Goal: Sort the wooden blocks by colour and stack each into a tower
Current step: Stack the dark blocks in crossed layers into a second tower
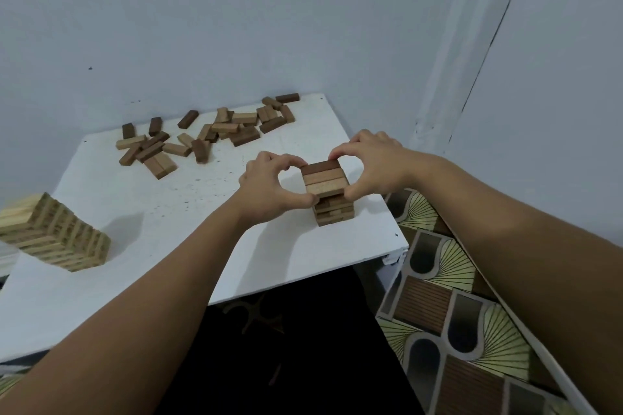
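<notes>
A short tower of brown wooden blocks (328, 192) stands near the right edge of the white table (175, 232). My left hand (269, 185) pinches the top layer's left end between thumb and fingers. From the other side, my right hand (367, 165) pinches the same layer's right end. A taller tower of pale blocks (57, 232) stands at the table's left. Several loose brown and tan blocks (205, 131) lie scattered along the far side by the wall.
A blue-grey wall runs behind the table and turns a corner at the right. A patterned mat (465, 313) lies to the right of the table. Below the table's front edge, dark fabric (303, 347) shows.
</notes>
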{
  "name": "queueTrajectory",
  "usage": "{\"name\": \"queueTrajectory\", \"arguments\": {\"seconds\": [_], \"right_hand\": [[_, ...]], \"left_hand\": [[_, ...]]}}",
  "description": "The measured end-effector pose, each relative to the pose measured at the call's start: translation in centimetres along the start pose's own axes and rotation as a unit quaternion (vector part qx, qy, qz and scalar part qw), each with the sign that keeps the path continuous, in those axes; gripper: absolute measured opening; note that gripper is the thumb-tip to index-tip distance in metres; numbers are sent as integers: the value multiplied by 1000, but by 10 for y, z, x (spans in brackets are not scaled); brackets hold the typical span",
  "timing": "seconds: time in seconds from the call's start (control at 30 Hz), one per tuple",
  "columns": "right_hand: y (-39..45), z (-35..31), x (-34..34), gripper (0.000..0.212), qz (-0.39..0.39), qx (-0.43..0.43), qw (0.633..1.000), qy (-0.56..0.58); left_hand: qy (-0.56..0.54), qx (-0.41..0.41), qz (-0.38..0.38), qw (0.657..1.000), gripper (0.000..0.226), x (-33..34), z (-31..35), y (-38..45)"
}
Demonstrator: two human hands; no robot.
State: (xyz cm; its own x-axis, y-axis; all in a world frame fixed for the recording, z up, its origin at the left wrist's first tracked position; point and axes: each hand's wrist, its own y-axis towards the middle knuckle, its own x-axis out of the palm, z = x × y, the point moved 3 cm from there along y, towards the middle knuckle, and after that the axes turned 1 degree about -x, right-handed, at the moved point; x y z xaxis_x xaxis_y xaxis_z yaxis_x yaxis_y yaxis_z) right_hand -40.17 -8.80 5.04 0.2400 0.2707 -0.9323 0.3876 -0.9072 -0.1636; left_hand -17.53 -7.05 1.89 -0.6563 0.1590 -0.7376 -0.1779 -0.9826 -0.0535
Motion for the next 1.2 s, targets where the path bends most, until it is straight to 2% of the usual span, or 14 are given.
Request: {"name": "queueTrajectory", "arguments": {"seconds": [0.77, 1.1, 1.2], "right_hand": [[3, 13, 8, 75, -48, 14, 997, 59], [0, 14, 6, 81, -63, 21, 996, 67], [-2, 13, 6, 81, -64, 24, 995, 69]], "left_hand": [[-2, -26, -37, 999, 72, 8, -4, 2], [-39, -34, -54, 997, 85, 9, -6, 0], [-46, -41, -59, 996, 79, 9, -7, 0]]}}
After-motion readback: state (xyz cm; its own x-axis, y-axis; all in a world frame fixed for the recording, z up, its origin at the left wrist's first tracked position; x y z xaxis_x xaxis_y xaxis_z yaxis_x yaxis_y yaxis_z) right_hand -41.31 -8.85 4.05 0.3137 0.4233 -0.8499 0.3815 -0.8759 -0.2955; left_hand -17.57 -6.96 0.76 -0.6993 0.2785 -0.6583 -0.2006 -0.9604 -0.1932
